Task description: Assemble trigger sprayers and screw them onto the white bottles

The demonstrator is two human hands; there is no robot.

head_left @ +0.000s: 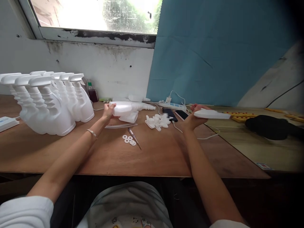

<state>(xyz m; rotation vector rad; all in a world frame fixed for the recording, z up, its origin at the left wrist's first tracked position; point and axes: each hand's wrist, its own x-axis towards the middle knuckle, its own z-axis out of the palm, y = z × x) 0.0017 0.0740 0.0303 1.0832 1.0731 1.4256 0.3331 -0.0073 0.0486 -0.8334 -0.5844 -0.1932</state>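
My left hand (108, 111) is closed round a white spray head (128, 109) held just above the wooden table (154, 155), its nozzle pointing right. My right hand (195, 116) grips a flat white plastic cover piece (211, 114), held level to the right of the middle. Between my hands lie several white washers (129, 140), a small screwdriver (134, 136), a thin clear tube (121, 126) and a heap of small white plastic parts (157, 121).
A row of white spray bottles (49, 101) stands at the left, a small dark bottle (92, 91) behind them. A power strip (172, 105), two phones (177, 114), yellow blocks (238, 116) and a black cloth (268, 126) lie at the right. A blue sheet (213, 50) hangs behind.
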